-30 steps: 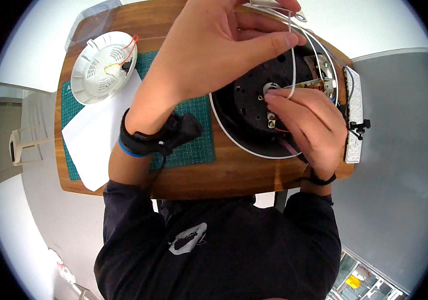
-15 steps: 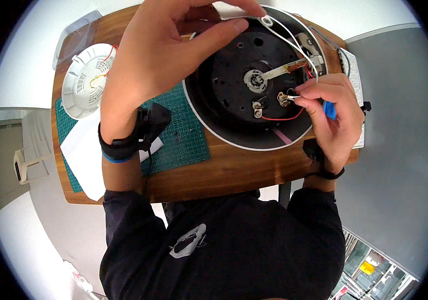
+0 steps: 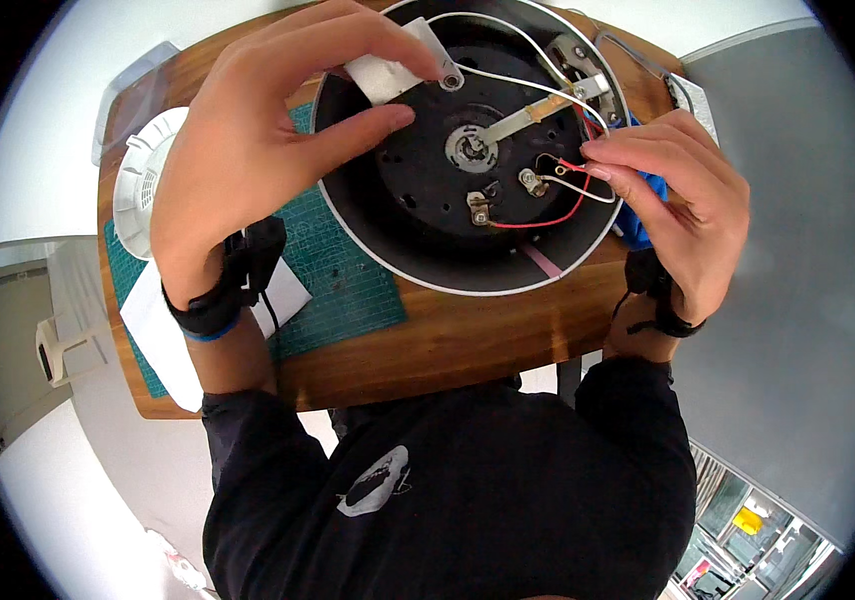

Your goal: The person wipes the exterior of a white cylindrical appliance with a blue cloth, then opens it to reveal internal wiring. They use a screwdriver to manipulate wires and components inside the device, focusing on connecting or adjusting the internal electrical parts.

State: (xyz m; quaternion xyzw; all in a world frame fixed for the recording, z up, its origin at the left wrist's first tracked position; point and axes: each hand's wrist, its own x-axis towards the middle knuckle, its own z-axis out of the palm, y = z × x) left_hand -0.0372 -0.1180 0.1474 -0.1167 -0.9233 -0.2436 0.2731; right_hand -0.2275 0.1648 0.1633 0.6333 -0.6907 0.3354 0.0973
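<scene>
My left hand (image 3: 288,90) is over a white rectangular part (image 3: 380,72), index finger resting on it and thumb apart below; its other fingers are partly hidden. The part lies on the upper left of a round black base (image 3: 433,185) with a white rim. My right hand (image 3: 673,195) is closed at the base's right side, pinching a thin red wire (image 3: 573,167) near a small ring terminal (image 3: 560,170). A white wire (image 3: 508,82) loops toward that hand. A metal strip (image 3: 528,115) reaches from the central fitting (image 3: 473,148); metal brackets (image 3: 481,208) carry wires.
A green cutting mat (image 3: 348,300) with white paper (image 3: 158,350) lies at left, beside a white vented cover (image 3: 143,190) and a clear tray (image 3: 123,105). A blue object (image 3: 636,225) and white strip (image 3: 698,105) sit right of the base on the wooden table (image 3: 448,325).
My left hand has moved left and lowered the white part onto the base, its fingers spreading. My right hand has shifted right from the centre, now pinching the wire near the lower terminals.
</scene>
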